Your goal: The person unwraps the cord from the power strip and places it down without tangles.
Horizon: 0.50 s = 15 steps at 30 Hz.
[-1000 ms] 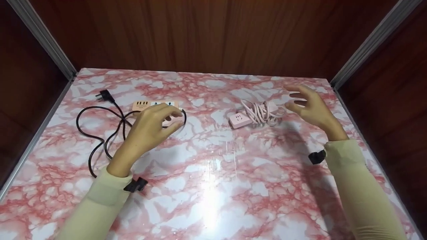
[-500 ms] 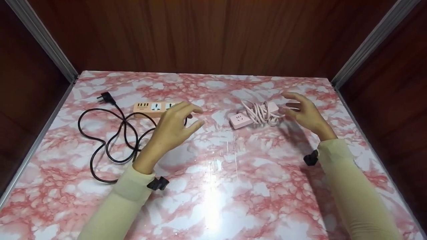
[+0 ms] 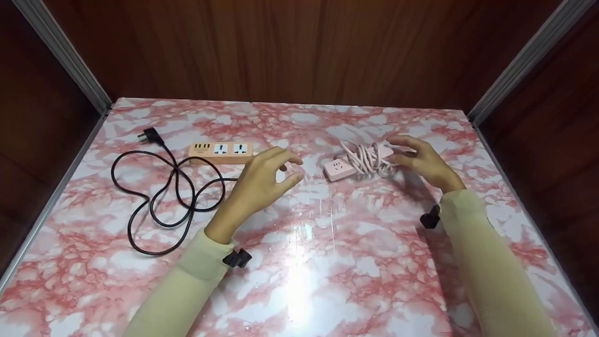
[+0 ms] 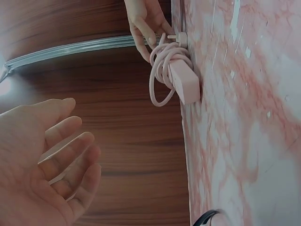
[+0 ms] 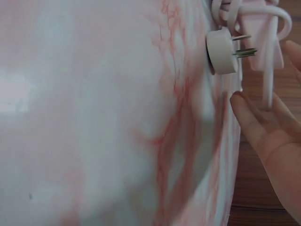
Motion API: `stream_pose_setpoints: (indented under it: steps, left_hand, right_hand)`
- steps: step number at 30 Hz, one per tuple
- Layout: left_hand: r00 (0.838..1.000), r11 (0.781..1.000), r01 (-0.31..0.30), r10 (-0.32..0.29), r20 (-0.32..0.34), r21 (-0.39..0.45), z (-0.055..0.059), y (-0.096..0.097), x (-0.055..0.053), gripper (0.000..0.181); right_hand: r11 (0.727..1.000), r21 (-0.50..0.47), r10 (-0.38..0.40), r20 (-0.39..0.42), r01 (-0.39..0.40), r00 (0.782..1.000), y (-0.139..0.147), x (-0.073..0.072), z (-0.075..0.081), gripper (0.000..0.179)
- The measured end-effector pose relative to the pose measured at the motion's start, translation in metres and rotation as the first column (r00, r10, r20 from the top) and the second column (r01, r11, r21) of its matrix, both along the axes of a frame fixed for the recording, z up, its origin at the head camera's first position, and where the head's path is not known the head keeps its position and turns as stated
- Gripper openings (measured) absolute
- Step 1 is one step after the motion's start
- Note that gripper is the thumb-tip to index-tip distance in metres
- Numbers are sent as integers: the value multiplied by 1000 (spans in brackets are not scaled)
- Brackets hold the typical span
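A pink power strip [image 3: 340, 169], wrapped in its own pale pink cord [image 3: 365, 161], lies right of the table's middle. My right hand [image 3: 423, 159] is at its right end, thumb and fingers spread apart around that end. In the right wrist view, a round plug [image 5: 222, 52] with bare prongs sits close to the fingertips, and a loop of cord hangs between thumb and fingers. My left hand [image 3: 269, 175] hovers left of the pink strip with relaxed, slightly bent fingers and nothing in it. Behind it lies an orange power strip [image 3: 199, 152].
A black cord [image 3: 149, 199] sprawls in loops over the table's left side, ending in a black plug [image 3: 150, 135]. Dark wood panels [image 3: 281, 51] close off the back and sides of the marbled table [image 3: 374, 271].
My left hand has moved right, from over the orange strip toward the middle. My right hand has come left and lower, up to the pink strip's end. Both strips stay put.
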State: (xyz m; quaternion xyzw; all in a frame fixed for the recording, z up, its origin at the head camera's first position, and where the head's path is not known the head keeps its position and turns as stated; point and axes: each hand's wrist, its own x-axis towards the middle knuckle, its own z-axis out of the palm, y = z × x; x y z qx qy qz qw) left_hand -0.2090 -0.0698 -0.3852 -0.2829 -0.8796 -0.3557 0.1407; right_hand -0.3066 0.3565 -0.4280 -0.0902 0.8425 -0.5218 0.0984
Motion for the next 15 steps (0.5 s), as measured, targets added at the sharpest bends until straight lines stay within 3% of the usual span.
stream_pose_setpoints:
  steps: [15]
  left_hand:
    - [1000, 1000, 8, -8, 30, -18, -6, 3, 1, 21]
  right_hand:
    - [997, 60, 43, 4, -43, 999, -2, -2, -10, 45]
